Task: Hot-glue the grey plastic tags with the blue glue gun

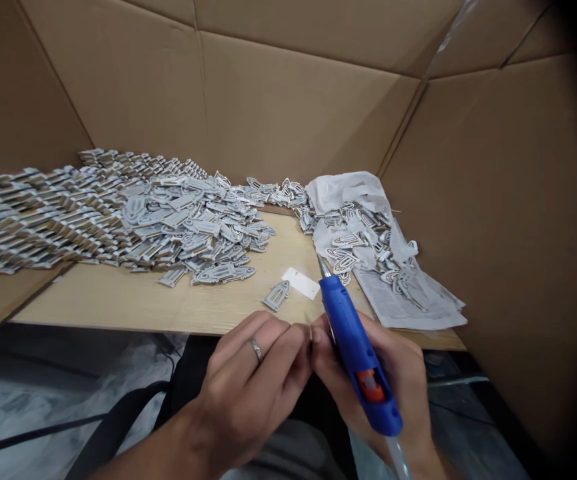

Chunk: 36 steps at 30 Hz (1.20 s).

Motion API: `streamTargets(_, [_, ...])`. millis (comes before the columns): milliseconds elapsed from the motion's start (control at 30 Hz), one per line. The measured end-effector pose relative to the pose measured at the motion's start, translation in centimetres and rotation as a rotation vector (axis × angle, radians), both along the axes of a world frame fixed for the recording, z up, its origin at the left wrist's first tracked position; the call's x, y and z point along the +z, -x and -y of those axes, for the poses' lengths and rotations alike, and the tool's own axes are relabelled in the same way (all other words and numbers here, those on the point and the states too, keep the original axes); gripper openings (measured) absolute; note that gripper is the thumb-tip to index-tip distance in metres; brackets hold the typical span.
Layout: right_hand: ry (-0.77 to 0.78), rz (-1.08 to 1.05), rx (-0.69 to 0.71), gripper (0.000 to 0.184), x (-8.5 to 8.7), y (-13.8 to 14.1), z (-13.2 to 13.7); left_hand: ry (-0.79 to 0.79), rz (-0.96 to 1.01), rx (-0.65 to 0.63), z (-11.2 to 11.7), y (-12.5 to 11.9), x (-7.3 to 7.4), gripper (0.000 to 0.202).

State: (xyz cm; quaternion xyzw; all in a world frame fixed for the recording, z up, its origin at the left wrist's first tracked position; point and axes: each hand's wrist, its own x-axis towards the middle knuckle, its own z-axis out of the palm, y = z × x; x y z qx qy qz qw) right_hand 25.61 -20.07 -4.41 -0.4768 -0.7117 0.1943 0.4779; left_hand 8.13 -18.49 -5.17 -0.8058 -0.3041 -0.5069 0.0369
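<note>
In my right hand (383, 360) lies a blue hot glue gun (351, 327), its metal nozzle pointing up and away and a clear glue stick (397, 457) coming out of its rear. My left hand (253, 380), with a ring on one finger, is closed in a pinch near the front edge of the table. The fingertips of both hands meet around a thin flat piece (310, 331) seen edge-on; most of it is hidden. Just beyond them, a single grey arch-shaped cutout (275, 295) lies beside a white card (302, 283).
Stacked cutouts (43, 220) fill the left side, with a loose heap (198, 227) beside them. At the right, more cutouts (346, 250) lie on crumpled white paper (418, 310). Cardboard walls (288, 100) enclose the wooden tabletop (133, 300). A dark cable (38, 437) hangs lower left.
</note>
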Motion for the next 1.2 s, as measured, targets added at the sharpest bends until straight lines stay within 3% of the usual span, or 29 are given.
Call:
streamTargets(300, [0.054, 0.000, 0.000, 0.010, 0.3, -0.4, -0.4, 0.061, 0.106, 0.035, 0.1, -0.5, 0.0, 0.024])
streamTargets(533, [0.128, -0.218, -0.105, 0.023, 1.7, -0.8, -1.2, 0.235, 0.204, 0.071, -0.2, 0.0, 0.0, 0.018])
streamTargets(700, [0.167, -0.102, -0.024, 0.026, 1.1, -1.1, -1.2, 0.313, 0.238, 0.027, -0.2, 0.0, 0.0, 0.017])
streamTargets(800, [0.186, -0.097, -0.017, 0.026, 0.5, -1.1, -1.3, 0.461, 0.284, -0.008, -0.4, 0.1, -0.1, 0.012])
streamTargets(967, [0.262, -0.192, 0.114, 0.024, 0.3, -0.4, -1.7, 0.906, 0.462, -0.175, -0.9, -0.1, -0.4, 0.013])
streamTargets(1067, [0.270, -0.234, 0.148, 0.026, 0.2, -0.2, -1.8, 0.994, 0.574, -0.233, -1.1, -0.3, -0.2, 0.022])
streamTargets(1200, [0.256, -0.211, 0.110, 0.021, 0.1, -0.5, -1.9, 1.099, 0.581, -0.302, -1.1, -0.5, 0.3, 0.022])
